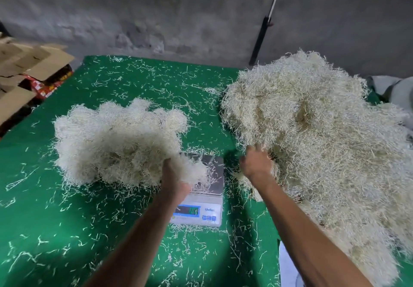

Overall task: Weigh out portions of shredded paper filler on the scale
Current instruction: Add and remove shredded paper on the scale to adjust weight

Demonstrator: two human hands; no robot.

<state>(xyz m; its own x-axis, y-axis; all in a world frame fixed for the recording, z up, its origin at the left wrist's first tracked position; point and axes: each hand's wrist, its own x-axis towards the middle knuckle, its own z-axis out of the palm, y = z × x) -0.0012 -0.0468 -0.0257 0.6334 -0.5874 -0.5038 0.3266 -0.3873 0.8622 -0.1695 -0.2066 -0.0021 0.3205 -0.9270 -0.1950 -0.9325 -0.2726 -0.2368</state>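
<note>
**Shredded paper on both sides of the scale**

The big heap of shredded paper fills the right of my green table; my right hand digs into its near edge, fingers buried, grip unclear. The smaller pile sits left. My left hand clutches a tuft over the scale, whose blurred label I can't read.

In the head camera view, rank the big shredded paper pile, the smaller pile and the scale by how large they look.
1. big pile
2. smaller pile
3. scale, though the left hand covers part of it
</note>
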